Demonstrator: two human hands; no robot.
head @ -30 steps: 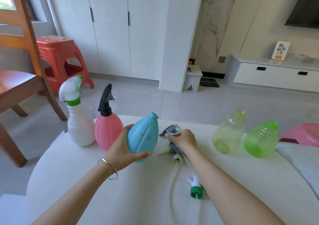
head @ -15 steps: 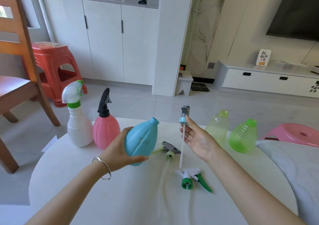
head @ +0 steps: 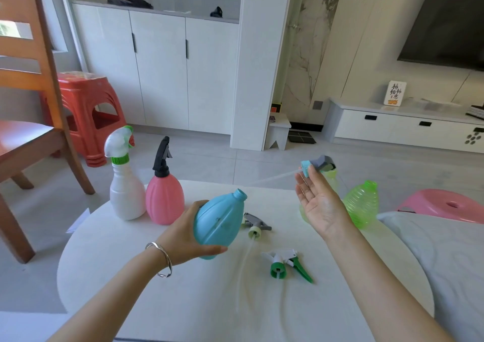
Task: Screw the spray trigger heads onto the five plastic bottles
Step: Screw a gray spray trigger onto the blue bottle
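My left hand [head: 183, 237] grips the blue bottle [head: 220, 223], tilted with its open neck up and to the right, above the white table [head: 157, 302]. My right hand [head: 319, 205] is raised palm up and pinches a grey trigger head with a blue collar [head: 317, 164] at the fingertips; its clear tube points left. A white bottle [head: 125, 192] and a pink bottle [head: 164, 197] stand capped at the back left. A pale yellow-green bottle [head: 331, 179], mostly hidden by my hand, and a green bottle [head: 362, 205] stand open at the right. Two loose heads lie on the table: grey-yellow [head: 255, 223] and white-green [head: 284, 263].
A wooden chair [head: 31, 105] and a red stool [head: 86, 111] stand left of the table. A pink stool [head: 445, 205] and a grey cushion [head: 432, 263] are at the right. White cabinets line the far wall.
My right hand picked the grey and blue trigger head off the table, raised it, and has now swung it from upright to roughly level, further right. The blue bottle stays in my left hand.
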